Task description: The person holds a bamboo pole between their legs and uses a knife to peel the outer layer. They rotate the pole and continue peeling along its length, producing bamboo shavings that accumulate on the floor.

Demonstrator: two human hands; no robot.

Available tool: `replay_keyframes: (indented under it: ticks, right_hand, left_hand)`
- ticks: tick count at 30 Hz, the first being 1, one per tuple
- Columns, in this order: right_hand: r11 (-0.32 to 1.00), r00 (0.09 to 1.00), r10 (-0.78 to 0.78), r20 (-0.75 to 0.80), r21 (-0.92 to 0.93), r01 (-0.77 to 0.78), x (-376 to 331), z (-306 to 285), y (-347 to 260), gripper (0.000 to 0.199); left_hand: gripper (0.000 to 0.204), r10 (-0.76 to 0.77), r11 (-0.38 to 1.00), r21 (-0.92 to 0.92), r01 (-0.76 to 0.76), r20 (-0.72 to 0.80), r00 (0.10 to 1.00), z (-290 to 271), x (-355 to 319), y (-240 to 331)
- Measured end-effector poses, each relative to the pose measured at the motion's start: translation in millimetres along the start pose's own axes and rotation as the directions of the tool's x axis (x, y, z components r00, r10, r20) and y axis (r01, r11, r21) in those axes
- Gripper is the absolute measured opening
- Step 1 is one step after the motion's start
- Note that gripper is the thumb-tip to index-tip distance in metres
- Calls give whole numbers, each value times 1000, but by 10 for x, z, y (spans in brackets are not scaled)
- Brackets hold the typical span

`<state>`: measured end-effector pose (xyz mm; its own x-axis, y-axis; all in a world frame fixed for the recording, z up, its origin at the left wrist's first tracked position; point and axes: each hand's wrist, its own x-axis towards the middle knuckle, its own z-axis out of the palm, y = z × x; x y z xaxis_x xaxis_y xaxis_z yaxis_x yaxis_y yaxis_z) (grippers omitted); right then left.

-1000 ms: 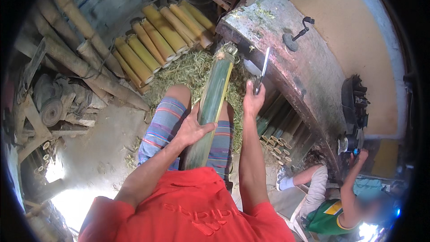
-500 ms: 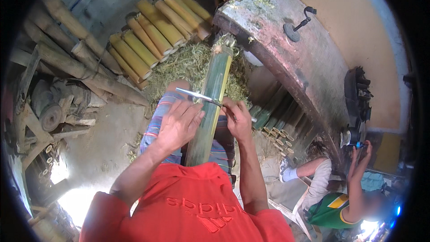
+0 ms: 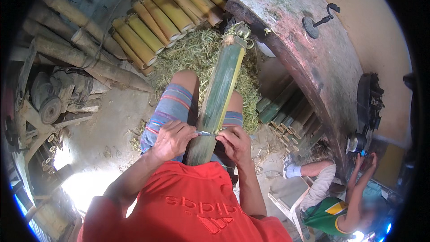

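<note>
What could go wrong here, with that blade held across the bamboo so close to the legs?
The blade lies crosswise on the green bamboo pole, with the left hand and right hand at either end; a slip might cut fingers. The pole rests between bare knees, so a skidding edge could reach a thigh. Its far end sits in loose shavings and may shift under pressure.

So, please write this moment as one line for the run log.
left hand: on blade | right hand: on blade | blade: across green bamboo pole | pole: between knees
</note>
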<state>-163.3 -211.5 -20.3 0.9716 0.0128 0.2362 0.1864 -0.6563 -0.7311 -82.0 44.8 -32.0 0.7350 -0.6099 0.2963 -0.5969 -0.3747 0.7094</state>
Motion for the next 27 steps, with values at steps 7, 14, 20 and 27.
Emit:
replay_keyframes:
  ticks: [7, 14, 20, 27]
  right_hand:
    - [997, 997, -75, -27, 27, 76, 1049, -205, 591, 12]
    - [996, 979, -94, -183, -27, 90, 2253, -413, 1140, 19]
    - [997, 992, -47, -121, -62, 40, 1583, -286, 994, 18]
    - [997, 997, 61, -48, 42, -59, -110, 57, 49, 15]
  left_hand:
    - [14, -80, 997, -4, 79, -24, 997, 83, 1043, -445]
    - [27, -22, 1000, -13, 19, -203, 979, 169, 2444, -976]
    - [24, -41, 998, 39, 46, -130, 991, 112, 1809, -663]
    - [10, -27, 999, 32, 28, -40, 999, -36, 32, 110]
